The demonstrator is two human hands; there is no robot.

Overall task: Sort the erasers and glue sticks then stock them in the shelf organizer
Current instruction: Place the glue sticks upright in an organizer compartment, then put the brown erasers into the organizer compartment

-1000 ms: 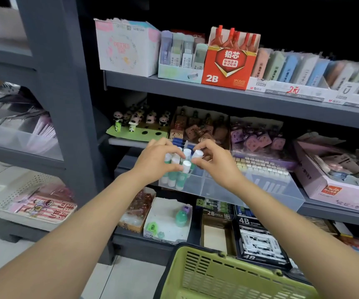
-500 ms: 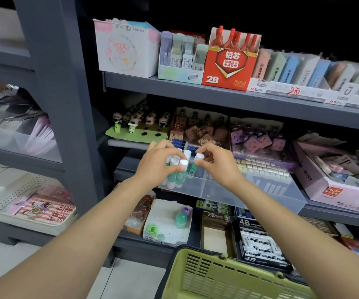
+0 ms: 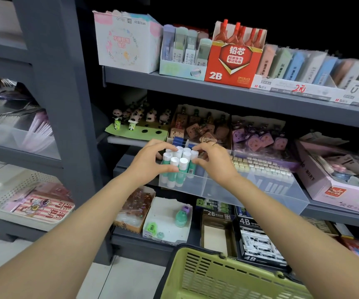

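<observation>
Glue sticks (image 3: 179, 164), small upright plastic cylinders with green bodies and white caps, stand bunched in the left compartment of a clear plastic shelf organizer (image 3: 249, 190) on the middle shelf. Judging by their look, they are light, stiff and smooth, so the cluster could splay or topple if squeezed unevenly; pressing from opposite sides just below the caps seems the safest hold. I count about eight caps, though some may hide behind fingers. The left hand (image 3: 150, 161), at nine o'clock of the bunch, curls round it, thumb in front. The right hand (image 3: 214, 161), at three o'clock, pinches the other side with bent fingers. At three o'clock of the hands, pastel block erasers (image 3: 260, 167) lie in rows, too many to count. At six o'clock, one green plastic basket (image 3: 228, 277) sits low.
</observation>
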